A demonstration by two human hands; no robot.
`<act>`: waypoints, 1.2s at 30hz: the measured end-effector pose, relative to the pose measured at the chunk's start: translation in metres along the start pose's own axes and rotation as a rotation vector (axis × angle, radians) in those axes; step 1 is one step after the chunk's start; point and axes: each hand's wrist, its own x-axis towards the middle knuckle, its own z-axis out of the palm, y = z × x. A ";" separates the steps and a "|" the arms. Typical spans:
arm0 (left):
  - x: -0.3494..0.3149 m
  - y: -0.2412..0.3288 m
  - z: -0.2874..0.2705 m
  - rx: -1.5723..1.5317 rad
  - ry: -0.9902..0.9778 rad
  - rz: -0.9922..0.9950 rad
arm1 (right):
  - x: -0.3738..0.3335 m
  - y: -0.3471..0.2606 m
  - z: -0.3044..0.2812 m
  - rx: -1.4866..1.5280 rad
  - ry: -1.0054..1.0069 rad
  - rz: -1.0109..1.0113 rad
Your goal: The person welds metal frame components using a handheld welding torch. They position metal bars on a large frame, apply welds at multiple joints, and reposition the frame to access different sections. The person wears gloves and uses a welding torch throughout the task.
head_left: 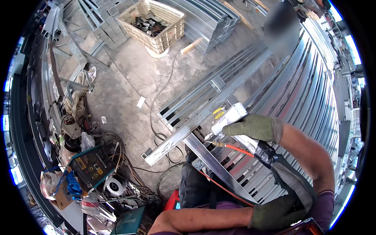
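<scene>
My right hand (254,128), in a green work glove, is closed around a white welding gun (231,117). The gun's nozzle end points left and down, close to a metal frame of square tubes (211,107). Beside the gun's head are small yellow pieces (218,112). An orange hose (239,150) runs back from beneath the gun. Low at the right, near my body, my left hand (278,212), also green-gloved, is closed against the grey cable sleeve (290,178) trailing from the gun. Its fingertips are partly hidden by the sleeve.
Long metal tubes (297,98) lie in rows at the right. A cream plastic crate (172,33) with metal offcuts stands at the back, by stacked steel profiles (203,23). At left are a teal-edged machine (93,165) and a wire spool (114,187). Cables (160,92) cross the floor.
</scene>
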 end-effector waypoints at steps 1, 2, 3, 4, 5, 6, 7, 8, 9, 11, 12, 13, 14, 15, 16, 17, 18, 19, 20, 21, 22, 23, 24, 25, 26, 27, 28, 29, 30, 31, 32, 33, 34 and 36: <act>-0.001 -0.003 -0.001 -0.030 0.001 -0.019 | 0.005 0.001 0.001 0.059 -0.016 0.047; -0.002 0.000 -0.005 -0.030 -0.015 -0.036 | 0.006 0.004 0.000 0.116 -0.028 0.094; -0.003 0.006 -0.010 -0.031 -0.032 -0.052 | 0.008 0.010 -0.002 0.124 -0.026 0.059; -0.003 0.010 -0.015 -0.031 -0.049 -0.068 | 0.012 0.018 -0.005 0.130 -0.023 0.025; 0.001 0.006 -0.020 -0.007 -0.137 -0.047 | 0.016 0.018 -0.007 0.130 -0.027 -0.015; 0.007 -0.003 -0.025 0.016 -0.224 -0.026 | 0.018 0.015 -0.009 0.132 -0.045 0.031; 0.011 -0.007 -0.029 0.039 -0.310 -0.003 | 0.017 0.009 -0.009 0.135 -0.040 0.055; 0.012 0.000 -0.030 0.013 -0.176 0.117 | 0.015 -0.004 -0.009 0.139 -0.038 0.077; 0.011 0.011 -0.026 -0.017 -0.048 0.233 | 0.014 -0.012 -0.009 0.148 -0.029 0.102; 0.006 0.009 -0.027 0.106 -0.008 0.251 | 0.021 -0.014 -0.009 0.106 -0.036 0.112; 0.002 -0.005 -0.029 0.258 -0.097 0.151 | 0.025 -0.012 -0.008 0.106 -0.050 0.094; -0.002 -0.017 -0.029 0.409 -0.187 0.049 | 0.029 -0.011 -0.008 0.105 -0.065 0.076; -0.003 -0.010 -0.032 0.383 -0.167 0.033 | 0.029 -0.015 -0.008 0.127 -0.083 0.119; -0.006 -0.001 -0.035 0.358 -0.148 0.016 | 0.031 -0.010 -0.008 0.151 -0.091 0.108; -0.008 0.005 -0.038 0.332 -0.129 -0.001 | 0.035 -0.001 -0.006 0.174 -0.098 0.098; -0.008 0.003 -0.039 0.342 -0.134 -0.004 | 0.039 0.002 -0.005 0.186 -0.113 0.083; -0.010 -0.004 -0.038 0.351 -0.140 -0.006 | 0.041 0.002 -0.005 0.183 -0.117 0.098; -0.011 -0.011 -0.036 0.360 -0.146 -0.009 | 0.043 0.001 -0.005 0.180 -0.121 0.112; -0.010 -0.016 -0.035 0.317 -0.126 0.061 | 0.045 0.000 -0.006 0.178 -0.122 0.126; -0.008 -0.020 -0.033 0.274 -0.106 0.130 | 0.045 -0.001 -0.007 0.190 -0.131 0.120; -0.007 -0.027 -0.030 0.231 -0.085 0.200 | 0.046 -0.001 -0.007 0.202 -0.140 0.113; -0.010 -0.041 -0.024 0.248 -0.052 0.274 | 0.046 -0.001 -0.007 0.218 -0.146 0.108; -0.015 -0.059 -0.015 0.265 -0.019 0.350 | 0.046 0.000 -0.007 0.234 -0.153 0.100; -0.017 -0.068 -0.012 0.284 0.016 0.425 | 0.047 0.001 -0.007 0.249 -0.160 0.089; -0.017 -0.061 -0.015 0.305 -0.004 0.412 | 0.047 0.004 -0.006 0.267 -0.165 0.078; -0.017 -0.053 -0.019 0.327 -0.024 0.398 | 0.048 0.009 -0.005 0.262 -0.153 0.102; -0.017 -0.045 -0.022 0.347 -0.044 0.385 | 0.048 0.015 -0.003 0.257 -0.141 0.126; -0.013 -0.024 -0.032 0.257 -0.098 0.330 | 0.050 0.019 -0.002 0.249 -0.132 0.146; -0.007 0.004 -0.045 0.165 -0.149 0.274 | 0.048 0.015 -0.003 0.249 -0.131 0.151; -0.004 0.019 -0.052 0.076 -0.198 0.222 | 0.046 0.006 -0.004 0.244 -0.131 0.156; -0.005 0.014 -0.050 0.085 -0.192 0.235 | 0.044 0.001 -0.005 0.241 -0.130 0.162; -0.007 0.004 -0.046 0.094 -0.187 0.249 | 0.045 0.001 -0.005 0.245 -0.136 0.159; -0.008 -0.005 -0.041 0.103 -0.181 0.262 | 0.046 0.001 -0.005 0.250 -0.143 0.157; -0.010 -0.009 -0.039 0.143 -0.171 0.274 | 0.048 0.006 -0.004 0.268 -0.149 0.153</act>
